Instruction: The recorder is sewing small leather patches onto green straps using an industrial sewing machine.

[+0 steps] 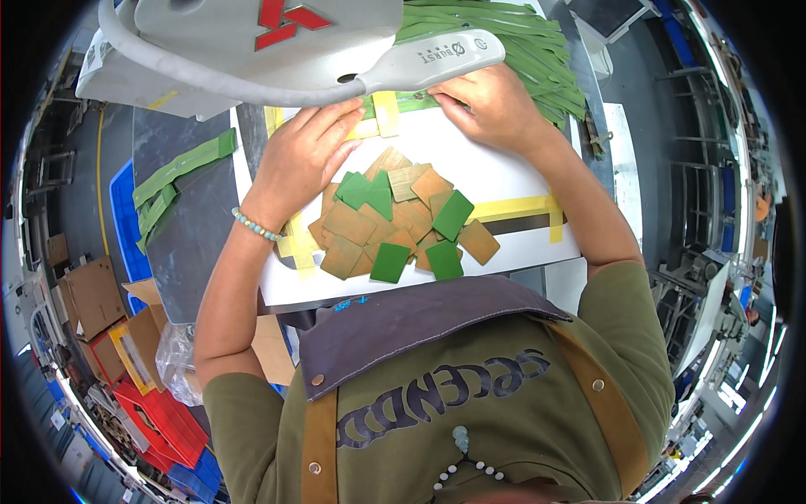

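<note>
Under the machine's overhanging head lies a green zipper strip (411, 102), stretched sideways across the white work board (512, 172). My left hand (306, 155) rests at the strip's left end, fingers stretched out and flat, the thumb apart. At the other end my right hand (491, 105) pinches the strip between thumb and forefinger; its other fingers are partly hidden by the pale grey lamp arm (437, 60). Between my forearms, loose brown square patches (348, 223) lie heaped with several green square patches (453, 215).
The machine head (210, 42) overhangs the far left. A thick bundle of green zippers (537, 59) lies at the far right. More green strips (180, 172) hang over the dark table (197, 252). Yellow tape (512, 207) marks the board. Lower left are cartons (92, 294) and red bins (159, 420).
</note>
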`<state>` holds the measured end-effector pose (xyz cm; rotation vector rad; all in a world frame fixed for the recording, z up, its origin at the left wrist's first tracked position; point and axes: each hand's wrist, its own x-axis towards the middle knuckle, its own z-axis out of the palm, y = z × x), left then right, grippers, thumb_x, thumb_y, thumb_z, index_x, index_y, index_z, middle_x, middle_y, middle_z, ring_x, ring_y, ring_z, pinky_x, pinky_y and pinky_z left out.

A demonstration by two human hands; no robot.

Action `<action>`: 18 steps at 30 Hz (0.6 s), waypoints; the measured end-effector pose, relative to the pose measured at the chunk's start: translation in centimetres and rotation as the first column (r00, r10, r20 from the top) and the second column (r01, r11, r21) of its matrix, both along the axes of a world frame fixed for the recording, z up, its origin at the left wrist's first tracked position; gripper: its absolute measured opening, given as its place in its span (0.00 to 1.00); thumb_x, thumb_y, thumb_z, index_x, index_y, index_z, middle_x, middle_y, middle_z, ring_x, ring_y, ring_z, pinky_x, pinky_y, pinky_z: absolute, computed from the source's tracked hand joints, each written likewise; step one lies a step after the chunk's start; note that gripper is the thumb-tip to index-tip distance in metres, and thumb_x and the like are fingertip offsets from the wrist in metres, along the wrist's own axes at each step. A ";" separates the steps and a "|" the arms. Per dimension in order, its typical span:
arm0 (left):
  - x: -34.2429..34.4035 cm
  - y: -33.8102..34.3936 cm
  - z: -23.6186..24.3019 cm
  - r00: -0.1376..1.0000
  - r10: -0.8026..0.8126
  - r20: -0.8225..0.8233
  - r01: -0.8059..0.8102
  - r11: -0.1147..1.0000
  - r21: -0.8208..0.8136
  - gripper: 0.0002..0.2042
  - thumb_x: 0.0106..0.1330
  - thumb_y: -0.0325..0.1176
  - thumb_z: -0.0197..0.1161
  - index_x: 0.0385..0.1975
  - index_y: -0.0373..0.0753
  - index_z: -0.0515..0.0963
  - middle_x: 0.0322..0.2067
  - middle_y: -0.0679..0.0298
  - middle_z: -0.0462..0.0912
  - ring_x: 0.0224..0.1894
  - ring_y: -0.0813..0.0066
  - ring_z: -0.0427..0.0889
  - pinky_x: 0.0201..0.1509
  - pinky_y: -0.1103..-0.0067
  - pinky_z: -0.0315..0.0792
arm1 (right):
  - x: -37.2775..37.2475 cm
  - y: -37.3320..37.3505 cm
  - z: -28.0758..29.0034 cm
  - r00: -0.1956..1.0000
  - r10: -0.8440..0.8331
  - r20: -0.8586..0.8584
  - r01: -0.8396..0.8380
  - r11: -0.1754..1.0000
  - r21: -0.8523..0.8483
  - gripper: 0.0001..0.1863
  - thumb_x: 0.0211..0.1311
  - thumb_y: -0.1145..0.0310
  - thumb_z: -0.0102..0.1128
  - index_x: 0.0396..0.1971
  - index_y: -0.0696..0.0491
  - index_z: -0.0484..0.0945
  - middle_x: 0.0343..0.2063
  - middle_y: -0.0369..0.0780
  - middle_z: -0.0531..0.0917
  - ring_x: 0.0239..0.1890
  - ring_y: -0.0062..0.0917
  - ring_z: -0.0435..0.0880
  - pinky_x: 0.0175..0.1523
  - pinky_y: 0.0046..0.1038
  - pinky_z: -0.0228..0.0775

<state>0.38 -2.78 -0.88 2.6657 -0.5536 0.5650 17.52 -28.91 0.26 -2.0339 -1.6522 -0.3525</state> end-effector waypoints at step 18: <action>0.0 0.2 -0.2 1.000 -0.023 -0.019 0.024 0.999 0.030 0.20 0.65 0.31 0.72 0.57 0.36 0.83 0.57 0.67 0.86 0.43 0.64 0.82 0.49 0.71 0.81 | -0.7 1.5 -0.9 0.993 0.114 0.001 -0.114 0.993 0.038 0.08 0.54 0.77 0.71 0.35 0.52 0.86 0.40 0.34 0.87 0.47 0.30 0.86 0.54 0.34 0.79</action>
